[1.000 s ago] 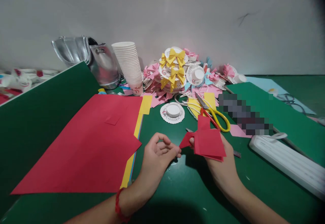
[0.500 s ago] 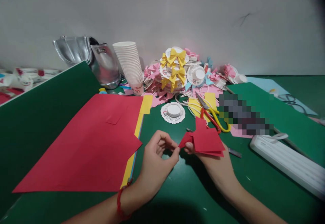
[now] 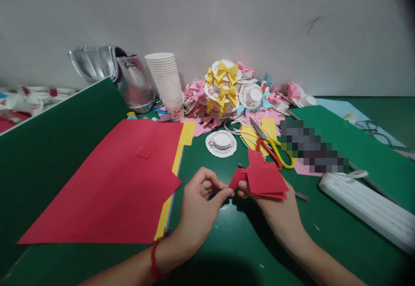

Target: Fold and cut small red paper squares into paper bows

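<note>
Nearest the cam: a red band (image 3: 157, 258) on the L wrist, then both hands, held just over the green bench (image 3: 238, 238). L hand (image 3: 199, 210) has a fingertip grip, thumb + index pinched on the tip of a small red flap (image 3: 238, 178). Other L fingers are curled in, afaict w/ nothing in them. R hand (image 3: 279, 210) is grasping too: its thumb presses the flap's other end, and a few red bits (image 3: 266, 178) fan out over the back of it. Can't tell exactly how many, or what the hidden R fingers are doing.

So the paper's up in the air btwn the two hands, R of the big red sheet (image 3: 103, 182). Imo the step in hand is folding or creasing that flap, w/ L working the tip and R as the anchor. Next move prob calls for lining up the edges, then a firm thumb-and-finger press along the fold, w/o letting the loose bits slip. Thin stuff, so a light touch imo.

Farther back: scissors (image 3: 281, 154) just beyond the red bits, blades toward the wall, and a white frilled disc (image 3: 221, 141) lying flat nearby. At the very back, a cup stack (image 3: 164, 80) next to a pile of bows (image 3: 227, 94).
</note>
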The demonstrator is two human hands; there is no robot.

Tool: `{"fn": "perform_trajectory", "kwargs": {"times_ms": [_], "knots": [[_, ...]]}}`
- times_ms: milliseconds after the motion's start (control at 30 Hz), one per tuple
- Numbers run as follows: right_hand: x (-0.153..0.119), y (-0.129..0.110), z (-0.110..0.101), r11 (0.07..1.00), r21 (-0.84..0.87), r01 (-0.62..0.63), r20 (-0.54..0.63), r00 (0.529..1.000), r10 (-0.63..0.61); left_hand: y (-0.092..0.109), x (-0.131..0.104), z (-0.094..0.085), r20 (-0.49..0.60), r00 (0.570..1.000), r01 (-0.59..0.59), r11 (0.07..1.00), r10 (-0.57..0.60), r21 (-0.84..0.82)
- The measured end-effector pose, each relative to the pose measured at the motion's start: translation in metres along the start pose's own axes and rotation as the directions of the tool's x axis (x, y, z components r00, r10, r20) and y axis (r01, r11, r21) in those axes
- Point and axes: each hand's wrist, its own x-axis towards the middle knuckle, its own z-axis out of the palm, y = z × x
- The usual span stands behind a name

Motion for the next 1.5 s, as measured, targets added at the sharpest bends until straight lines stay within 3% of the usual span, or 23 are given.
{"fn": "perform_trajectory", "kwargs": {"times_ms": [167,300,467,733,933,1067,1300,1500], "knots": [[0.006,-0.001,-0.004,0.999,-0.006,0.038,-0.06,0.997,-0.039,0.0,0.001,-0.001,0.019,0.997,0.077,0.994,-0.075,-0.076],[0.005,-0.002,-0.004,0.999,-0.007,0.039,-0.069,0.997,-0.039,0.0,0.0,-0.002,-0.001,0.997,0.072,0.997,-0.072,0.0],[0.001,0.001,-0.004,0.998,-0.012,0.055,-0.037,0.998,-0.055,0.003,0.0,0.002,0.091,0.986,0.133,0.99,-0.136,0.04],[-0.001,-0.004,0.003,0.993,-0.098,0.065,-0.064,0.995,-0.071,0.0,0.001,0.003,0.078,0.997,-0.03,0.993,0.021,0.11],[-0.002,-0.003,0.0,0.983,-0.151,0.102,0.031,0.995,-0.098,0.001,0.002,0.003,0.163,0.987,-0.007,0.993,-0.013,0.121],[-0.001,0.004,0.0,0.967,-0.215,0.135,0.013,0.991,-0.135,0.002,0.002,0.002,0.128,0.991,-0.058,0.977,0.031,0.207],[-0.001,0.016,-0.001,0.97,-0.175,0.171,0.111,0.982,-0.153,-0.005,0.003,0.001,0.124,0.989,-0.113,0.951,0.08,0.287],[0.003,0.012,-0.011,0.946,-0.198,0.256,0.093,0.966,-0.242,-0.002,0.005,0.003,0.095,0.995,-0.043,0.967,0.02,0.252]]}}
